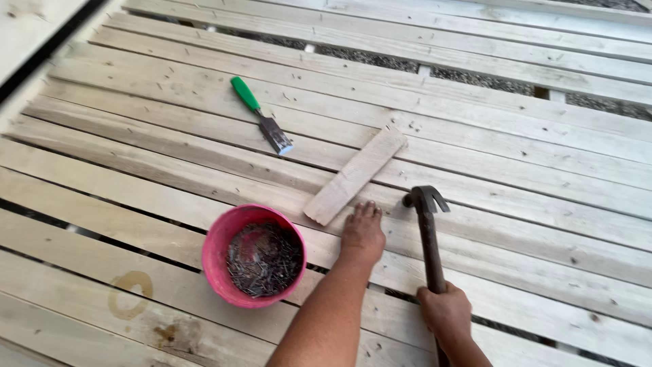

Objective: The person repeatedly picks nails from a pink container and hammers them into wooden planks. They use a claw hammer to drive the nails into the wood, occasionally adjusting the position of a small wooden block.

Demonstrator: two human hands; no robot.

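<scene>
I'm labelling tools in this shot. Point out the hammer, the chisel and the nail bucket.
hammer (pixel 426 199), head view, on its metal head.
chisel (pixel 244 94), head view, on its green handle.
nail bucket (pixel 216 239), head view, on its pink rim.

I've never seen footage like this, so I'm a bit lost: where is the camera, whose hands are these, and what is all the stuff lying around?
There is no machine here. The single picture comes from a camera worn on a person's head, looking down at their own two bare hands. They work over a surface of pale wooden planks with gaps between them. The left hand rests flat on a plank, next to a short loose board. The right hand grips the handle of a claw hammer, its head resting on the planks. Beside the left arm stands a pink bucket full of nails. Farther off lies a chisel with a green handle.
</scene>
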